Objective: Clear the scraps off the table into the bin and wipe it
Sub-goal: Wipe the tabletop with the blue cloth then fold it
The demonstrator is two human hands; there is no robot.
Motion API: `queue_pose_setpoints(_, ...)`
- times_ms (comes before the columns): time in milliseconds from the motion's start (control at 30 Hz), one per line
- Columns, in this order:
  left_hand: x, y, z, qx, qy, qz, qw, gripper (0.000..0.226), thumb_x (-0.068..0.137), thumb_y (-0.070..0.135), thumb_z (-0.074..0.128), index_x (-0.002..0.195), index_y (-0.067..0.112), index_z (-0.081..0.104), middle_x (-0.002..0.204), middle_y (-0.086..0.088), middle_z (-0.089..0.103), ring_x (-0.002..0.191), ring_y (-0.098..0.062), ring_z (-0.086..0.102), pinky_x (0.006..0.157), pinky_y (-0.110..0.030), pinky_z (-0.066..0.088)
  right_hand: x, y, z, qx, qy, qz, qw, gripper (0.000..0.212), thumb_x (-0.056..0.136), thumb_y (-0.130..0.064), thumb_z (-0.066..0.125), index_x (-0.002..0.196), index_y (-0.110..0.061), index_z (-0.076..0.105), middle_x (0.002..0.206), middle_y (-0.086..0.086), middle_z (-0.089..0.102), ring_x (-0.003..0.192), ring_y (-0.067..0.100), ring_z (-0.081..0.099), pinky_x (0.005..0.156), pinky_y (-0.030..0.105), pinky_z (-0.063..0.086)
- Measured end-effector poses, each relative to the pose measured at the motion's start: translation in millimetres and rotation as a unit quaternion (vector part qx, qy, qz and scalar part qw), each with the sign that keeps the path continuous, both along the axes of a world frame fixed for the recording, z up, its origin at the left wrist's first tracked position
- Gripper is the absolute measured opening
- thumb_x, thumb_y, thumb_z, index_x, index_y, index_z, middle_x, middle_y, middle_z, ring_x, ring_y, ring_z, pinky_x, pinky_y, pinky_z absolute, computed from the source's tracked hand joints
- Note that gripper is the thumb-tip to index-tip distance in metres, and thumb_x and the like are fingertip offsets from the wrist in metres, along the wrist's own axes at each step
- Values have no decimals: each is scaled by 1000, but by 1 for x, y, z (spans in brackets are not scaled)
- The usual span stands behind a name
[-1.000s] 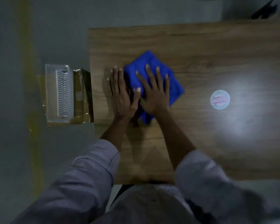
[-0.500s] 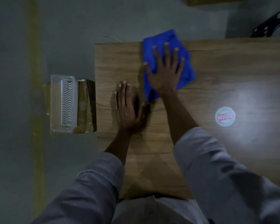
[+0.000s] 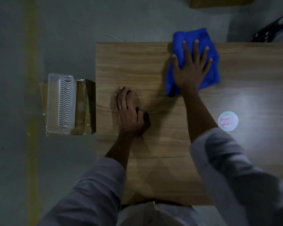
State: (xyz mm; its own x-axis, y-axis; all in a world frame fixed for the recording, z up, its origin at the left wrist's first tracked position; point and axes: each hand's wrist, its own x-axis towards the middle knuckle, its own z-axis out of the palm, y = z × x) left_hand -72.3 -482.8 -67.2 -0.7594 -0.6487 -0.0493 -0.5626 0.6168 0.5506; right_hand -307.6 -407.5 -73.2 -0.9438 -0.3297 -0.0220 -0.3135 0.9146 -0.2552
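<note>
Right hand [image 3: 190,69], fingers spread flat, presses the crumpled blue cloth [image 3: 213,69], now further right along the far edge of the wooden bench [image 3: 137,62]. Left hand [image 3: 129,115] rests flat, empty. Wiping underway, we judge.

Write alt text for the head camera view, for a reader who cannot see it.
A person's right hand presses a blue cloth flat at the far edge of the wooden table; the left hand rests on it.
</note>
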Motion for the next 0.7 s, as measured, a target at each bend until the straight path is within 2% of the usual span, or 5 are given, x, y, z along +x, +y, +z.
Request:
queue_pose_setpoints(167, 1, -4, -4, 7, -15, -4, 1000, 70, 89, 34, 43, 147, -3, 36, 157, -23, 32, 150, -40, 24, 126, -53, 7, 32, -66, -13, -63, 20, 140, 988, 51, 99, -54, 45, 146, -37, 53, 158, -5, 44, 151, 35, 29, 123, 56, 14)
queue_pose_setpoints(300, 2, 0, -1, -5, 39, 6, 999, 60, 87, 27, 52, 141, 0, 45, 156, -24, 31, 147, -43, 28, 116, -63, 24, 89, -20, -14, -124, -25, 349, 928, 44, 97, -39, 53, 139, -32, 61, 153, -5, 50, 151, 31, 31, 123, 55, 18)
queue_pose_setpoints(400, 3, 6, 5, -50, 48, 14, 997, 49, 82, 15, 60, 128, 5, 47, 155, -24, 30, 146, -44, 28, 118, -63, 20, 96, 28, 1, -117, -51, 403, 906, 47, 91, -41, 55, 137, -32, 63, 152, -6, 52, 150, 28, 33, 123, 55, 17)
queue_pose_setpoints(567, -15, 15, 22, -103, 12, -149, 983, 75, 79, 19, 60, 152, 11, 42, 164, -13, 28, 154, -37, 17, 122, -62, 10, 101, 88, 23, -4, -5, 271, 963, 97, 77, -77, 52, 159, -30, 31, 169, -1, 20, 156, 33, 1, 118, 69, -1)
queue_pose_setpoints(700, -108, -4, 27, -136, -92, -301, 939, 89, 79, 29, 66, 159, 15, 29, 167, -7, 22, 156, -33, 10, 126, -53, 4, 87, 92, 10, -13, -66, 118, 991, 76, 92, -66, 43, 159, -33, 30, 170, 7, 15, 154, 44, 5, 118, 68, 12)
